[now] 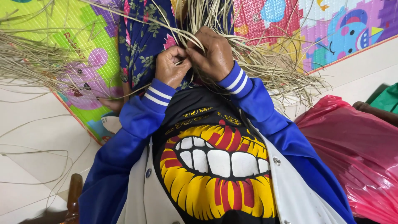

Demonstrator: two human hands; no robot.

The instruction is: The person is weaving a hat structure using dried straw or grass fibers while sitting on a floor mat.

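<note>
My left hand [171, 66] and my right hand [213, 52] meet close to my chest, fingers pinched on thin pale straw strands [188, 39]. The strands fan upward and outward from the hands in a loose bundle [273, 66]. Both arms wear blue sleeves with white-striped cuffs. Under the hands lies dark floral cloth [141, 41] over my lap. My fingertips hide the exact point where the strands cross.
A colourful foam play mat [331, 29] covers the floor beyond my legs. More dry straw [29, 62] lies spread at the left. A red plastic bag [356, 149] sits at the right, a green thing [385, 99] behind it. Loose strands [37, 166] trail over pale floor tiles.
</note>
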